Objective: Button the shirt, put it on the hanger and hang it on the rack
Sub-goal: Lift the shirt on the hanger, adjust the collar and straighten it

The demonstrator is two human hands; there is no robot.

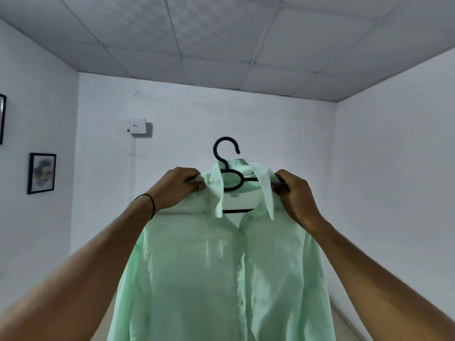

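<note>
The person's left hand [183,184] was raised in front of them, fingers and thumb curled into a pinch on one shoulder of a pale green shirt [221,267]. The right hand [294,193] gripped the other shoulder in the same way. A thin dark band [150,205] circled the left wrist. Holding both shoulders at once seemed meant to keep the shirt seated and level on the black hanger [227,153] inside it, whose hook stood free above the collar [263,190]. The shirt hung in mid-air at arm's length, its front closed down the buttons, only the neck open. I judged it ready for hanging, though no rack was in sight. A small tag [233,196] inside the neck was too tiny to read. On the far wall, a white box [136,127] carried a red mark, also unreadable. A framed picture [41,173] hung on the left wall.
</note>
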